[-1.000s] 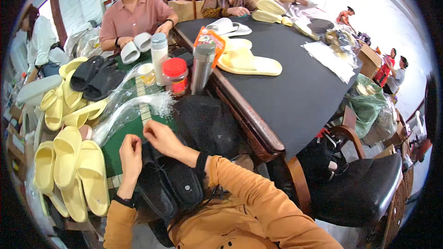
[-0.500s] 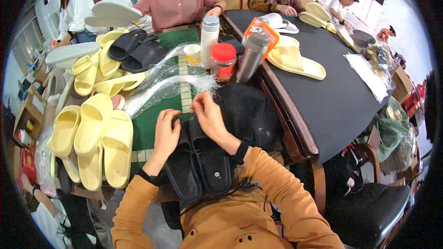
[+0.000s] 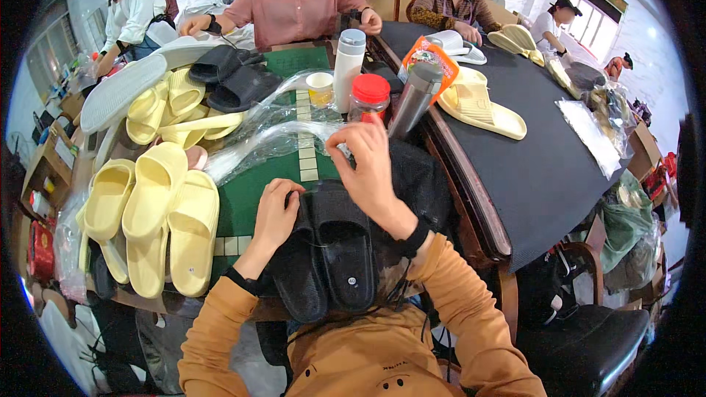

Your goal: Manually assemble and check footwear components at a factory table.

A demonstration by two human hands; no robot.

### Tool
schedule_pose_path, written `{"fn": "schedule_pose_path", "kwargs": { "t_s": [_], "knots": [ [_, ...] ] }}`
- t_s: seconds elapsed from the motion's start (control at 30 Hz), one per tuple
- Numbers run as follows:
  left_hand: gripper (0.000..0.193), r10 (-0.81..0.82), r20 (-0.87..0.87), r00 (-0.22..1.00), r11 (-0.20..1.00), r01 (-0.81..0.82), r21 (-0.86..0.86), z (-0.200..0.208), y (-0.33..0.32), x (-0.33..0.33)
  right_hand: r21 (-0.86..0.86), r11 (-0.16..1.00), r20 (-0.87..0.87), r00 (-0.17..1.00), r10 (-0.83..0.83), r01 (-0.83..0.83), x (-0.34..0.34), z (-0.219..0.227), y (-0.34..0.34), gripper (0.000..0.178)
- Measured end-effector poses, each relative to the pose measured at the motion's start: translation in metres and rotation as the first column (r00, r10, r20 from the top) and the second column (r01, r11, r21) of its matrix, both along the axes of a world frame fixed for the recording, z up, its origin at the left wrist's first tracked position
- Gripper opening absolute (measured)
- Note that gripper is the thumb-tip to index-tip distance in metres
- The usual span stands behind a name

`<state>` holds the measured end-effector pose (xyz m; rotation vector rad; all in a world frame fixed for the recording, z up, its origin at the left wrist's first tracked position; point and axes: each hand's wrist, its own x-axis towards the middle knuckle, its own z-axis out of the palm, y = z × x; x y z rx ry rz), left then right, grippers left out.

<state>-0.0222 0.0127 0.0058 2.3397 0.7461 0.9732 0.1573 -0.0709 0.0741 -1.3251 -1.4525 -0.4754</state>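
Observation:
A pair of black slippers (image 3: pixel 348 268) lies side by side at the table edge in front of me, soles partly showing. My left hand (image 3: pixel 277 211) is curled against the far end of the left slipper, fingers bent around its edge. Above the right slipper, my right hand (image 3: pixel 370 169) is raised with thumb and forefinger brought together. Whatever sits in that pinch is too fine to make out. Just beyond my hands, a bundle of thin white plastic strands (image 3: pixel 254 148) lies across the green table top (image 3: pixel 246 202), partly in clear film.
Yellow slippers (image 3: pixel 193 231) are heaped at left, with more black slippers (image 3: pixel 243 88) behind. A red-lidded jar (image 3: pixel 370 92), white bottle (image 3: pixel 348 66), steel flask (image 3: pixel 415 99) and paper cup (image 3: pixel 320 90) stand ahead. A black-topped table (image 3: pixel 507 147) adjoins at right; several people sit around.
My right hand has lifted away from the slippers, up toward the jar. My left hand stays by the left slipper. The person opposite has spread both hands apart on the table.

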Motion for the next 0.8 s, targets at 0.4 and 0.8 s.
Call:
{"fn": "schedule_pose_path", "kwargs": {
  "t_s": [0.4, 0.8],
  "knots": [
    [0.011, -0.023, -0.005, 1.0, 0.999, 0.023, -0.044, -0.007, 0.004, 0.001, 0.339, 0.883, 0.444, 0.772, -0.455, 0.326, 0.045, 0.101, -0.064, 0.019],
    [0.012, -0.016, -0.02, 1.0, 0.991, 0.014, -0.135, 0.0, -0.001, 0.0, 0.449, 0.71, 0.343, 0.629, -0.697, 0.542, 0.091, 0.139, -0.138, 0.012]
  ]
}}
